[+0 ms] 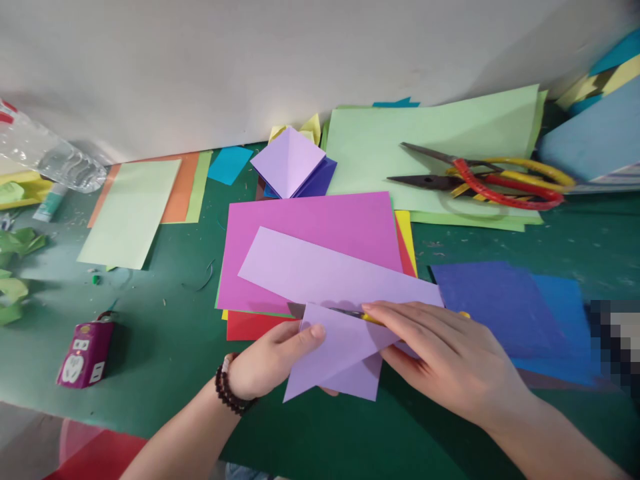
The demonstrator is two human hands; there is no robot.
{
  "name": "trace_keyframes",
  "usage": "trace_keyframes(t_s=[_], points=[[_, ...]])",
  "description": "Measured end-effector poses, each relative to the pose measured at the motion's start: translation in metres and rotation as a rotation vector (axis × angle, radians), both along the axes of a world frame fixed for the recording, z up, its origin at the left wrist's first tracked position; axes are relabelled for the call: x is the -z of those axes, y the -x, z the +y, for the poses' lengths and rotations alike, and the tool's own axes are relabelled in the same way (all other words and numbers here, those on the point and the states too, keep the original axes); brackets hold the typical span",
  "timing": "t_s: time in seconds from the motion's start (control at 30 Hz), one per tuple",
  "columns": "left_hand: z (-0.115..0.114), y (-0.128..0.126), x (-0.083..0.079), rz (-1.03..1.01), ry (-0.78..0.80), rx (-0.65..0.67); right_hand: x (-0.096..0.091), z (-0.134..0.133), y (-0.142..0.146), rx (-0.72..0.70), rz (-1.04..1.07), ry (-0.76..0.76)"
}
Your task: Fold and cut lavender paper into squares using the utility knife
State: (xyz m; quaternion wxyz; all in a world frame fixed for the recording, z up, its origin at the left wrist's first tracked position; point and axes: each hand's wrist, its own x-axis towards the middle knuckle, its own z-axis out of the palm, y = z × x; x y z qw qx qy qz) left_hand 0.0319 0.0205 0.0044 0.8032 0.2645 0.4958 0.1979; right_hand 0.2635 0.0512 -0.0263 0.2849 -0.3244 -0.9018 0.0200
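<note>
Lilac paper sheet (325, 280), thin, light and floppy, best held near its folded end (335, 353), lies over pink paper (310, 227) above the green mat (165, 333). Left hand (273, 360) pinches that end; right hand (445, 353) fingers (400, 320) lie across yellow-handled scissors (373, 319), grip unclear.

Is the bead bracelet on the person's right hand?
No, the dark bead bracelet is on the wrist of the left hand, and the right hand has no bracelet showing.
</note>
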Motion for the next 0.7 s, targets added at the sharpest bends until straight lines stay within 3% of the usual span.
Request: trace_keyframes(t_s=[0.17, 0.37, 0.7], points=[[0.001, -0.004, -0.001, 0.160, -0.119, -0.050, 0.001, 0.000, 0.001, 0.010, 0.009, 0.004], [-0.001, -0.003, 0.006, 0.350, -0.356, 0.052, 0.002, 0.000, 0.003, 0.008, -0.010, -0.031], [-0.003, -0.003, 0.007, 0.309, -0.353, 0.060, 0.000, 0.003, 0.001, 0.012, -0.004, -0.006]])
